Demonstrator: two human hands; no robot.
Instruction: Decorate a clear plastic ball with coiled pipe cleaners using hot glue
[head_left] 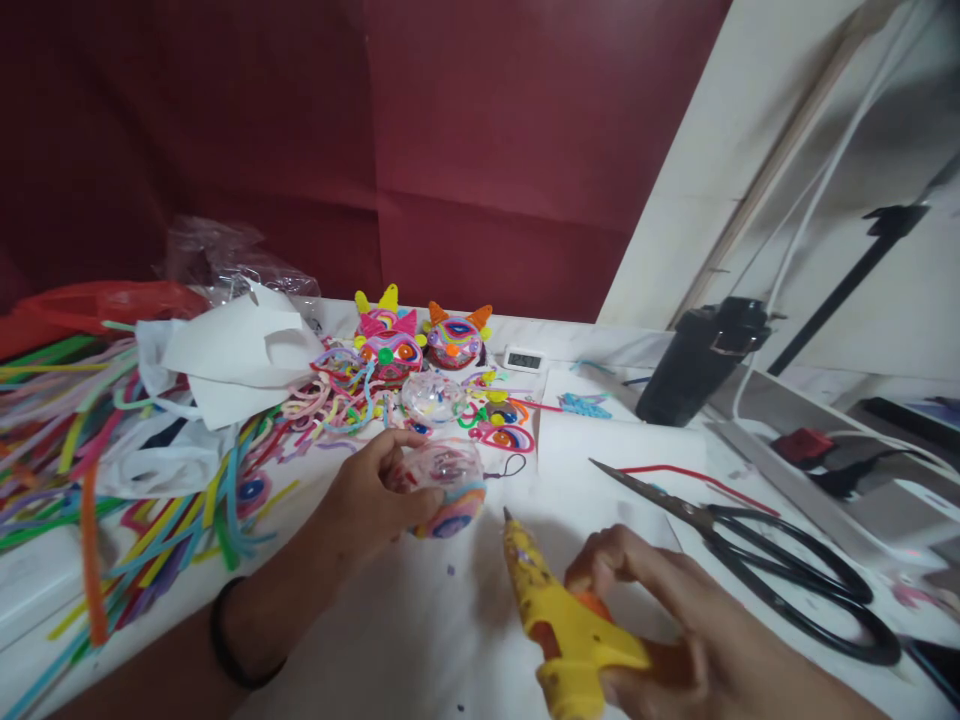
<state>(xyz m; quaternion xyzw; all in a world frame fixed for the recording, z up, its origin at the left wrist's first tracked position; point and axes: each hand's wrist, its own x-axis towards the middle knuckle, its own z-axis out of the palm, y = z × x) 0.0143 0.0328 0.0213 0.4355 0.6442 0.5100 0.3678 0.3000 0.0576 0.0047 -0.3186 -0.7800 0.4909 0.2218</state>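
My left hand [382,490] is closed around a clear plastic ball [442,465], its thumb on the near side. Coloured pipe cleaner bands in purple, orange and blue cover the ball's lower part, and a thin dark cord loop [514,466] sticks out at its right. In my right hand [660,610] is a yellow glue gun [559,640], the fingers wrapped around its grip by the orange trigger. Its dark nozzle points up and forward, a short way right of the ball and apart from it.
Large black-handled scissors [750,555] lie at the right. Loose pipe cleaners [172,530] spread across the left, with crumpled white paper [240,350] over some. Decorated animal-face balls [456,340] stand at the back beside a small digital display [524,359]. A black cylinder [690,360] leans at the back right.
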